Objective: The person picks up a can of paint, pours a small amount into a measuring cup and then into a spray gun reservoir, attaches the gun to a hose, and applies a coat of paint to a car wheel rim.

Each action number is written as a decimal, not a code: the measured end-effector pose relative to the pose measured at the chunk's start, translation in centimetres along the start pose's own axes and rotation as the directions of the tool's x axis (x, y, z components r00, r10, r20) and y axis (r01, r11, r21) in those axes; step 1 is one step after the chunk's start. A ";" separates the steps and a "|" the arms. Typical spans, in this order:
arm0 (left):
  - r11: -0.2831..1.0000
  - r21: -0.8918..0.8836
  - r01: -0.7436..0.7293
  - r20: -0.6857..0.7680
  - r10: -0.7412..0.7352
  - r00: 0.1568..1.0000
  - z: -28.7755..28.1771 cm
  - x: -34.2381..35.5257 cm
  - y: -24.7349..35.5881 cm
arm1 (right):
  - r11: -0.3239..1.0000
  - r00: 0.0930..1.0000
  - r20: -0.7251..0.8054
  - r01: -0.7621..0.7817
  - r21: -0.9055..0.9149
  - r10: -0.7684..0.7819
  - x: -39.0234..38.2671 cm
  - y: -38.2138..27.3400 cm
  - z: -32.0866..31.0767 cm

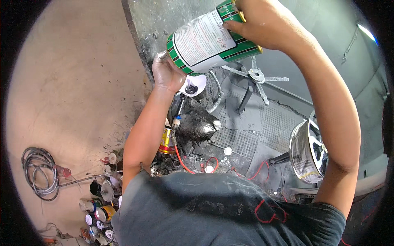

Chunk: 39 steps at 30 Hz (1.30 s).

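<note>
A green can (pixel 221 41) with a white label and yellow rims is held tilted sideways high in front of me. My right hand (pixel 262 20) grips its upper end, thumb along the side. My left hand (pixel 166 70), with silvery paint on the fingers, is curled against the lower end. Just below the can is a white container (pixel 198 82) with dark contents. A spray gun (pixel 177 123) on a red hose stands beside a dark, paint-crusted mass (pixel 197 121), with a yellow and red tin (pixel 167 139) partly behind my left forearm.
A grey cross-armed stand (pixel 255 76) rises over perforated floor panels (pixel 271 123). A silver wheel rim (pixel 303 149) sits on a stand at the right. At the lower left are a coiled hose (pixel 41 172) and several paint cans (pixel 104 211). A grey wall (pixel 349 82) bounds the right side.
</note>
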State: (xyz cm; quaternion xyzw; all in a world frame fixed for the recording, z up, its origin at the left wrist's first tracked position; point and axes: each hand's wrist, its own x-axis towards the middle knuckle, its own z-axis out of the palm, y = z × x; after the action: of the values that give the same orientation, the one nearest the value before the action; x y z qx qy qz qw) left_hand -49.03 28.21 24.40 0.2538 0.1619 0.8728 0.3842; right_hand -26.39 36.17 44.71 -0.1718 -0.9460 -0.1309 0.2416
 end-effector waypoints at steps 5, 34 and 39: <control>0.996 0.093 0.017 0.022 -0.019 1.000 0.5 0.1 -1.0 | 0.998 0.999 0.000 0.052 -0.023 -0.052 -4.0 2.9 2.9; -0.416 0.743 0.524 -0.653 -0.285 0.701 -10.5 -70.5 -39.3 | 0.321 0.027 0.996 -0.947 -0.002 0.086 -101.4 9.0 25.6; -0.348 0.477 0.807 -0.879 -0.162 0.449 -13.7 -76.9 -35.0 | 0.012 0.264 0.958 -0.964 0.265 0.110 -94.7 9.7 26.4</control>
State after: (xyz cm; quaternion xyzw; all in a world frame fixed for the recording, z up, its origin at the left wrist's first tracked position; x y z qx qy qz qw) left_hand 8.08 -8.01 -28.01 0.1066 0.8836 0.2246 0.3968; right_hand 44.52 28.92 -23.70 -0.4561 -0.6448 0.6076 -0.0841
